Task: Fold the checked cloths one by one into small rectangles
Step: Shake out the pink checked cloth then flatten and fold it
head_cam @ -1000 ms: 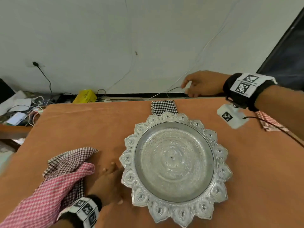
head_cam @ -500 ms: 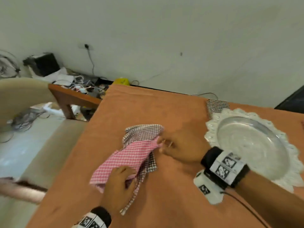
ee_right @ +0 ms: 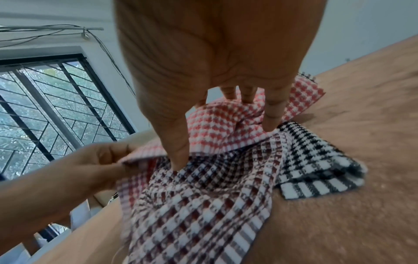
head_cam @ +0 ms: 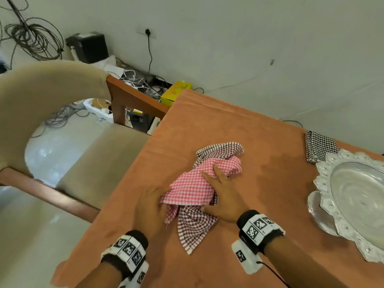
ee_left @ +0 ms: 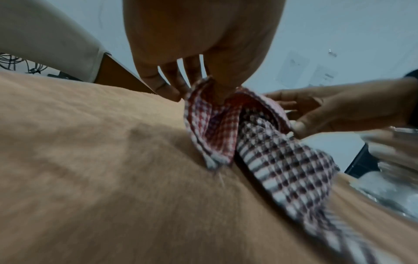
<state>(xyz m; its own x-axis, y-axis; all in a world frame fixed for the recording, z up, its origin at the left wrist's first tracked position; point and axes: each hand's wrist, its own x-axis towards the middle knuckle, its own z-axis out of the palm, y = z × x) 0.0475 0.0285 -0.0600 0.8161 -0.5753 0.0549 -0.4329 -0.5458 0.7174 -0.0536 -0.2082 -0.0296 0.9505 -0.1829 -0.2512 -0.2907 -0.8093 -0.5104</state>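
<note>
- Fingers (head_cam: 218, 173) of the right hand (head_cam: 223, 196) lie spread and fairly straight on top of the pink checked cloth (head_cam: 195, 188); thumb points toward the person, its tip on the dark red checked cloth (head_cam: 195, 227) beneath.
- Left hand (head_cam: 150, 206) pinches the near-left edge of the pink cloth between thumb and fingers; right wrist view shows the pinch clearly.
- Pink cloth lies crumpled, not flat, on top of the dark red cloth; both sit on the orange table cover (head_cam: 207, 121), near its left edge.
- Dark red cloth sticks out past the pink one at the far side and at the near side, where a corner points toward the person.
- Black-and-white checked cloth (head_cam: 320, 147), folded into a small rectangle, lies well apart to the right, touching or tucked under the rim of the silver tray (head_cam: 324, 179); cannot tell which.
- Beige chair (head_cam: 49, 94) stands to the left of the table.
</note>
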